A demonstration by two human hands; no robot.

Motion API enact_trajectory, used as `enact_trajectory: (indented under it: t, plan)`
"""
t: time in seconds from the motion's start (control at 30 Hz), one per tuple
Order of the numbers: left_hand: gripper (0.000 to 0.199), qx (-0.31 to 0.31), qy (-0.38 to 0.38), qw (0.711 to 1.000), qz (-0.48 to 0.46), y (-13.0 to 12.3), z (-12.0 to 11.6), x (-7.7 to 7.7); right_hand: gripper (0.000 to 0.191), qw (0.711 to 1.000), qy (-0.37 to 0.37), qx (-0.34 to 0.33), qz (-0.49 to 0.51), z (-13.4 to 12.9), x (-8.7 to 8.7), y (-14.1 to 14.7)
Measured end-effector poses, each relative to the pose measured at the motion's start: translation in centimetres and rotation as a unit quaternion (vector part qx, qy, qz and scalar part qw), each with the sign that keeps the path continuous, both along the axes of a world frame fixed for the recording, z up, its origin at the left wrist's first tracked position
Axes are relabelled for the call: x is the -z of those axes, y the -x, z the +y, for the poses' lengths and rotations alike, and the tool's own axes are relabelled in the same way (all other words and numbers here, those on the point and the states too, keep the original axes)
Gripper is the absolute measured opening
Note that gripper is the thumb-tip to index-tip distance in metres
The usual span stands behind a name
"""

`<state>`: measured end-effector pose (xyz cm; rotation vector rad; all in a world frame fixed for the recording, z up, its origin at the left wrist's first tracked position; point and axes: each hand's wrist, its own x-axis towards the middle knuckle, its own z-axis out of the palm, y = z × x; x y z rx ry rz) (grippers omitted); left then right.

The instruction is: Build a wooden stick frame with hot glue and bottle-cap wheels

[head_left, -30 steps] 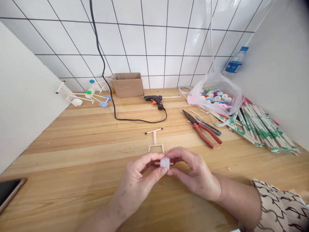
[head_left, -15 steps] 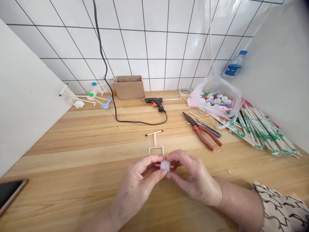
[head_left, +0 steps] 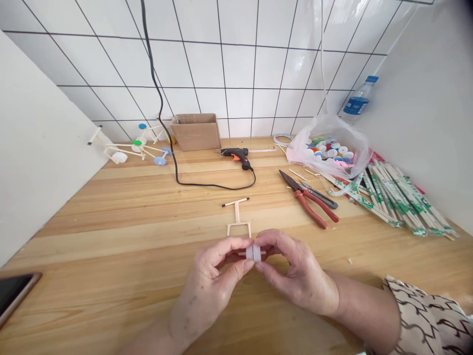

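Note:
Between my two hands is a pair of whitish bottle caps set face to face, with a thin wooden stick poking out on both sides. My left hand pinches the caps from the left with thumb and forefinger. From the right, my right hand grips them the same way. A narrow seam shows between the two caps. Just beyond my fingertips lies a small frame of wooden sticks with a black-tipped crossbar; my hands hide its near end.
Red-handled pliers and snips lie right of centre. Behind are a glue gun with its cord, a cardboard box, and a bag of bottle caps. Wrapped chopsticks are at right, stick models back left, a phone front left.
The seam between the two caps shows more plainly now, and they have turned slightly in my fingers. My hands hold nearly the same place; the view has shifted a little.

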<state>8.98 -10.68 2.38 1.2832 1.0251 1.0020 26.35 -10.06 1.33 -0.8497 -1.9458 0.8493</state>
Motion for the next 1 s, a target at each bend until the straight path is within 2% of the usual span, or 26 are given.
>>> enact_trajectory:
  t: [0.3, 0.5, 0.8, 1.0]
  plan:
    - [0.019, -0.041, -0.005, 0.999, -0.004, -0.11, 0.03, 0.29, 0.027, 0.998, -0.054, -0.008, -0.029, 0.24, -0.21, -0.26]
    - [0.019, -0.029, -0.025, 0.999, 0.013, -0.11, 0.0, 0.47, 0.027, 0.998, -0.058, -0.007, -0.021, 0.38, 0.16, -0.25]
    - [0.017, -0.023, 0.072, 0.996, -0.036, -0.04, 0.32, 0.2, 0.026, 0.995, -0.096, 0.0, -0.036, 0.54, 0.17, -0.45]
    - [0.018, -0.033, 0.091, 0.993, -0.064, 0.06, 0.35, 0.43, 0.027, 0.995, -0.095, 0.001, -0.034, 0.57, 0.3, -0.52]
